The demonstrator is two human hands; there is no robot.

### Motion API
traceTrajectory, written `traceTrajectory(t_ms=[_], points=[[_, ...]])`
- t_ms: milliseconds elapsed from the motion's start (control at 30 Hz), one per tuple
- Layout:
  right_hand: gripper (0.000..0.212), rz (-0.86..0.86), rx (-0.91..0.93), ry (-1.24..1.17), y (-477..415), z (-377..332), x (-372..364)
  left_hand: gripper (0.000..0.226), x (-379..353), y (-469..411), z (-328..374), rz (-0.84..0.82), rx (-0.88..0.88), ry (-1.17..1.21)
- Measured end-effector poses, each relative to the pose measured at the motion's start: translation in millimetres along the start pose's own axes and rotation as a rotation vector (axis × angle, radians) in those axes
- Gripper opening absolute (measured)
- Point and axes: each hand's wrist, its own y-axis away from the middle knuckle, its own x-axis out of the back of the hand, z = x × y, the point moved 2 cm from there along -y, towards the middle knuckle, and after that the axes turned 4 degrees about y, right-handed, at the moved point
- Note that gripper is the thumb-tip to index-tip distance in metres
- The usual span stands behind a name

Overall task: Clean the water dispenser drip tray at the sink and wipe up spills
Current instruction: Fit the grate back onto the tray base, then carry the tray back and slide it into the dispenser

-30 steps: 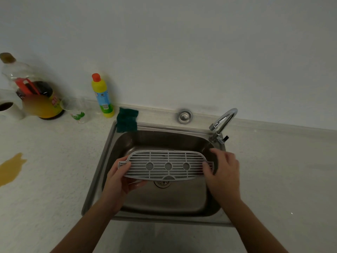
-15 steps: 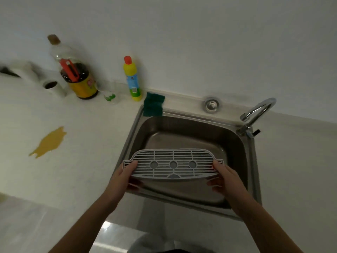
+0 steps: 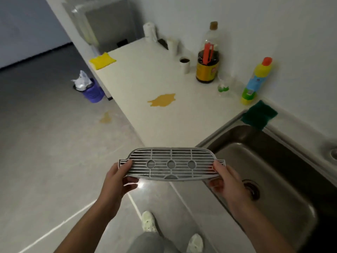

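Note:
A grey slotted drip tray grille point(image 3: 171, 164) with three round holes is held level in front of me, left of the steel sink point(image 3: 269, 181) and above the counter's front edge. My left hand point(image 3: 118, 179) grips its left end, thumb on top and fingers curled underneath. My right hand point(image 3: 225, 181) grips its right end the same way. A yellow-brown spill point(image 3: 162, 100) lies on the white counter point(image 3: 145, 73). A second yellowish spill point(image 3: 106, 117) is on the floor beside the counter.
A green sponge point(image 3: 259, 115) lies at the sink's back-left corner. A yellow detergent bottle point(image 3: 255, 82), a dark sauce bottle point(image 3: 207, 57), a small cup point(image 3: 185, 64) and a yellow cloth point(image 3: 102, 61) sit on the counter. A purple bin point(image 3: 90, 89) stands on the floor.
The view has swung left, away from the sink. Both hands have carried the grille out from over the basin to the counter's edge, grip unchanged.

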Motion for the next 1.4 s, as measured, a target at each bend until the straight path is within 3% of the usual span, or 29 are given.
traceTrajectory(t_ms=[200,467,667,1167,1400], points=[[0.018,-0.188,0.038,0.182,-15,-21,-127,0.023,119,19,6,0.197,-0.007,0.170],[0.030,-0.358,0.057,0.372,-30,-24,-326,0.026,284,7,11,0.426,0.002,0.248],[0.033,-0.428,0.038,0.453,-48,-28,-437,0.029,372,-29,42,0.498,0.009,0.258],[0.030,-0.518,-0.013,0.466,-227,-103,-675,0.022,501,-244,175,0.615,0.021,0.289],[0.035,-0.506,-0.056,0.481,-311,-151,-773,0.039,555,-361,247,0.572,-0.007,0.284]])
